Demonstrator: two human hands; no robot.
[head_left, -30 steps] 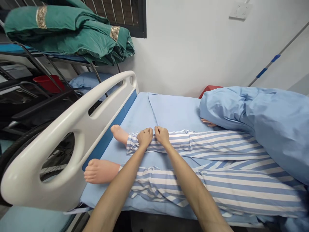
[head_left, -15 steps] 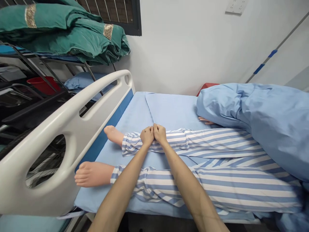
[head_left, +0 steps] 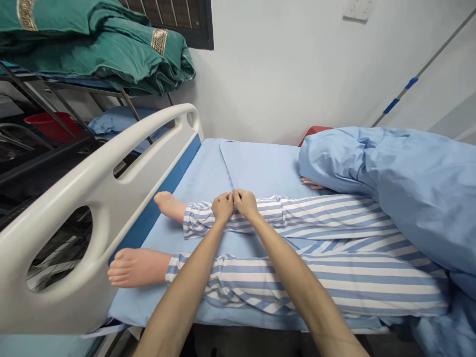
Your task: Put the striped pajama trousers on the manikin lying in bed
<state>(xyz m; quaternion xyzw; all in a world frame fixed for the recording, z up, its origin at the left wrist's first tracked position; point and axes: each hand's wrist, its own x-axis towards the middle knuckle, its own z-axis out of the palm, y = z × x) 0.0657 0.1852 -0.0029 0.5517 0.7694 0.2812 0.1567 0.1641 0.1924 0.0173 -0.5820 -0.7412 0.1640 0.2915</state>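
Two-handed work at the far striped trouser leg (head_left: 327,212), which lay lengthwise on the blue sheet (head_left: 267,166). A thin dark line (head_left: 226,166) — seam or cord, not determinable — ran from near the wall (head_left: 275,84) down the sheet to where the hands met. The narrow gap seen one second earlier between the left hand (head_left: 223,206) and the right hand (head_left: 245,202) had closed, so that both were engaged at a single spot. The fingers of each were curled tightly inward, leaving no visible opening; what they had hold of, if anything, could not be told. Backs of the hands faced upward, thumb sides together, the forearms converging across the near trouser leg (head_left: 353,280). Outward from these: two bare feet (head_left: 139,267) toward the white footboard (head_left: 119,198) and, opposite — a bunched blue quilt (head_left: 420,183)
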